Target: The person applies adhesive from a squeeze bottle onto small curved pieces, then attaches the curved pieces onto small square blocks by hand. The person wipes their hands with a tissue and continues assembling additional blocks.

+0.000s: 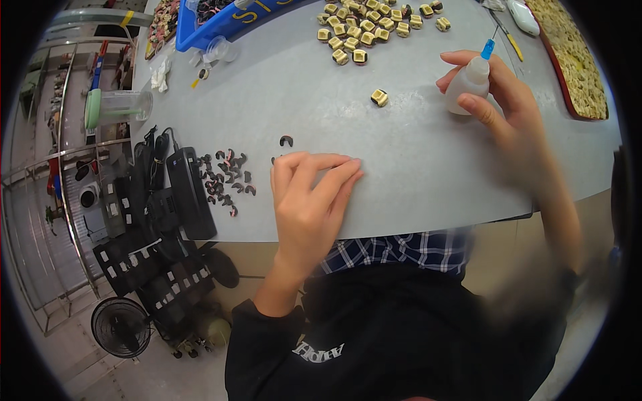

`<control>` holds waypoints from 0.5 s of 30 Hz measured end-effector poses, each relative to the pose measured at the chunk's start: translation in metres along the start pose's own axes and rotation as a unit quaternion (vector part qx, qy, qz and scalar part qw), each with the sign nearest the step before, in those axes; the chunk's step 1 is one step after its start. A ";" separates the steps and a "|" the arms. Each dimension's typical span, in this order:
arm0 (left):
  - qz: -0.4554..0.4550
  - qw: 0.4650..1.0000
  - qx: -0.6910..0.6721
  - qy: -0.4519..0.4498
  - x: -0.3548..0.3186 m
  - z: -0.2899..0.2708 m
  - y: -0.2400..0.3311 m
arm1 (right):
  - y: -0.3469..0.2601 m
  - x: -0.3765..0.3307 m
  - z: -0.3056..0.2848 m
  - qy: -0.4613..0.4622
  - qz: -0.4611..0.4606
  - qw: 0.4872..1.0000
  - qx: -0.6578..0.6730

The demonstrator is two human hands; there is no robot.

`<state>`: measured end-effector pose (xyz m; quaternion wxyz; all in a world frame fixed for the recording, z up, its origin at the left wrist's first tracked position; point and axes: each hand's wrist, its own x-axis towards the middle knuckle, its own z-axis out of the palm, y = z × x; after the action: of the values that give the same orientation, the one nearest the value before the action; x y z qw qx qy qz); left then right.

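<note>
- The right hand (498, 100) has its grip clamped on a small white bottle (468, 83) with a blue needle tip, held above the worktop (414, 174) at the right.
- The left hand (311, 197) lies flat near the front edge, fingers together and holding nothing; one dark clip (286, 140) lies just beyond its fingertips.
- To do this well, I judge the left fingers should pin one clip firmly, and the tip should come down steadily for a small drop.
- A heap of dark clips (224, 177) lies to the left.
- Cream blocks (364, 30) cluster far off; one block (379, 97) sits alone nearer.
- A blue bin (227, 23) with yellow lettering stands at the far left.
- A red tray (575, 60) of small parts lies at the far right.
</note>
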<state>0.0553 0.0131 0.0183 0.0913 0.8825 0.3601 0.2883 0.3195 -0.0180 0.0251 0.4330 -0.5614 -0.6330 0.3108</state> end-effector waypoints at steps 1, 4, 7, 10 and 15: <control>-0.004 1.000 -0.012 -0.019 0.001 0.001 0.000 | 0.000 0.000 0.000 0.001 -0.004 1.000 0.000; 0.009 0.997 -0.055 -0.055 0.003 0.003 -0.002 | 0.003 0.000 0.000 0.006 -0.012 1.000 0.000; 0.041 0.992 -0.090 -0.073 0.007 0.003 -0.004 | 0.003 -0.001 0.001 0.006 -0.013 1.000 0.007; 0.016 0.996 -0.087 -0.025 0.014 -0.005 -0.010 | 0.002 0.000 0.001 0.007 -0.011 1.000 0.006; -0.045 0.999 0.006 -0.019 0.028 -0.033 -0.043 | 0.000 0.000 0.002 0.004 -0.001 1.000 0.003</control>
<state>0.0272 0.0626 0.0420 0.1054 0.8711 0.3996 0.2651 0.3181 -0.0179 0.0238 0.4382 -0.5605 -0.6307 0.3100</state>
